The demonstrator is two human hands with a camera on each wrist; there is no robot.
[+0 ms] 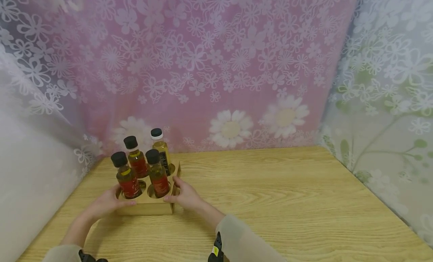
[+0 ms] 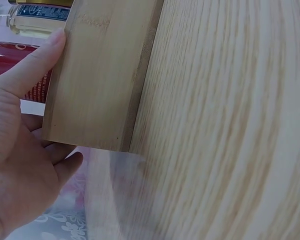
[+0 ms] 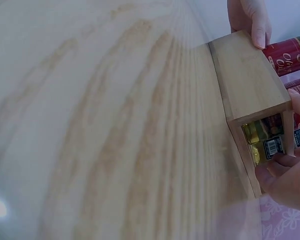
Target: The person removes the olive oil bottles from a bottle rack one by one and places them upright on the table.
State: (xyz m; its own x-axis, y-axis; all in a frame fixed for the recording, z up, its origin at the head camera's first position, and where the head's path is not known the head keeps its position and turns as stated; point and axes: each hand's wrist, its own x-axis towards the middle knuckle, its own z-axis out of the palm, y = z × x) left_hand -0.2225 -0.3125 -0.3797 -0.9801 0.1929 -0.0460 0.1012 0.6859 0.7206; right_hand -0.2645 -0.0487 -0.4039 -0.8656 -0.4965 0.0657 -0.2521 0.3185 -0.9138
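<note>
A wooden bottle rack [image 1: 147, 209] stands at the left of the table, with round holes in its top and an open right end. Three dark-capped olive oil bottles with red labels, front left [image 1: 129, 185], front right [image 1: 159, 183] and back left [image 1: 138, 164], stand in it. A paler oil bottle [image 1: 162, 149] with a dark label fills the back right hole. My left hand [image 1: 107, 202] grips the rack's left end, thumb on the top front edge. At the right end my right hand [image 1: 187, 196] holds the rack, some fingertips [image 3: 277, 165] inside the opening.
The wood-grain table [image 1: 270, 194] stretches to the right of the rack. A pink flowered curtain [image 1: 216, 74] hangs behind it. Pale sheets [image 1: 389, 104] close off the right and left sides, the left one near the rack.
</note>
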